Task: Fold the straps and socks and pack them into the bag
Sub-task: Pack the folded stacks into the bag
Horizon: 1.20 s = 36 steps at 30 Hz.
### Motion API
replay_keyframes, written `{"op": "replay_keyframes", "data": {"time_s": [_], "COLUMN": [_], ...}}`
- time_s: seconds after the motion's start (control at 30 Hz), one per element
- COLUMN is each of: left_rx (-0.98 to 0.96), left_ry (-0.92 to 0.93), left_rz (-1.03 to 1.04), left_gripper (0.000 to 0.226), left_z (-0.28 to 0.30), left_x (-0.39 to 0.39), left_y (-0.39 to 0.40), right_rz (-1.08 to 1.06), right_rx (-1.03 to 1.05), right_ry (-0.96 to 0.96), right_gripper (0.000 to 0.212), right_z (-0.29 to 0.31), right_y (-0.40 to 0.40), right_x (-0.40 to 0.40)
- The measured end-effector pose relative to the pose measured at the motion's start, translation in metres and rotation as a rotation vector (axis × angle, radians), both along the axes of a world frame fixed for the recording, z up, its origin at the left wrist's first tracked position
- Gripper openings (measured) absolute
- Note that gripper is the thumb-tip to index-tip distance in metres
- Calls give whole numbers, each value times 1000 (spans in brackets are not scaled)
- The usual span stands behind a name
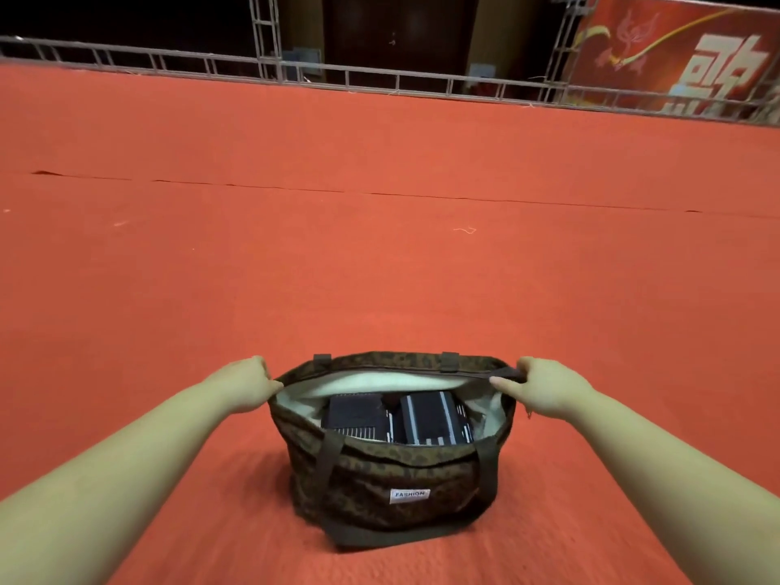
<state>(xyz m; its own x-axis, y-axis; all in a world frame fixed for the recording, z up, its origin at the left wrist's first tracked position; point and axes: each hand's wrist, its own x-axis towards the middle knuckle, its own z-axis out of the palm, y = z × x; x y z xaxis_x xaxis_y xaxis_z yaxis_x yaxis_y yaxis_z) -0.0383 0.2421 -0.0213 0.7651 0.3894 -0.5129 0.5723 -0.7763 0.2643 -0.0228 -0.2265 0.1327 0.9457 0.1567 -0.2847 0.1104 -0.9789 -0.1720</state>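
A brown spotted tote bag (pixel 392 470) sits on the red carpet (pixel 380 255) in the lower middle of the frame. Its top is wide open, and the inside is a pale cloth lining (pixel 380 384).

The left hand (pixel 249 384) is at the left end of the bag's top edge. Its fingers are curled tight and pinch the rim there. The right hand (pixel 538 384) is at the right end of the top edge. Its fingers and thumb are curled and pinch the rim and the end of the zipper (pixel 498 375). The two hands hold the mouth of the bag open between them. Both bare arms reach in from the bottom corners of the frame.

Inside the bag lie folded dark things with white stripes (pixel 396 415), side by side near the bottom. I cannot tell which are straps and which are socks.

A dark handle strap (pixel 327 462) hangs down the front of the bag on the left side. A small white label (pixel 410 494) on the front says FASHION.

Far off, along the top of the frame, there is a metal rail (pixel 380 80). A red banner (pixel 675 57) with big white letters is in the upper right.
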Motion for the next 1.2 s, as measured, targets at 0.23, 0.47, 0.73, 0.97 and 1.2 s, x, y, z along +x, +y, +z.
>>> {"op": "replay_keyframes", "data": {"time_s": [0.23,0.47,0.73,0.97,1.2], "left_rx": [3,-198,-536,-938,-1039], "left_ry": [58,86,-92,-345,-525], "left_rz": [-190,-26,138,313,156], "left_gripper": [25,57,5,10,9], "left_z": [120,131,124,160,235], "left_x": [-25,-5,7,5,-26], "left_y": [-91,-115,-117,-117,-106], "right_rz": [100,18,-271,-354,-136], "right_rx": [-172,-194,250,813,1037], "right_ry": [60,393,326,486,426], "right_gripper": [74,76,36,12,7], "right_z": [4,-15,-23,23,97], "right_y": [56,92,99,91,70], "right_x": [31,70,88,93,57]}}
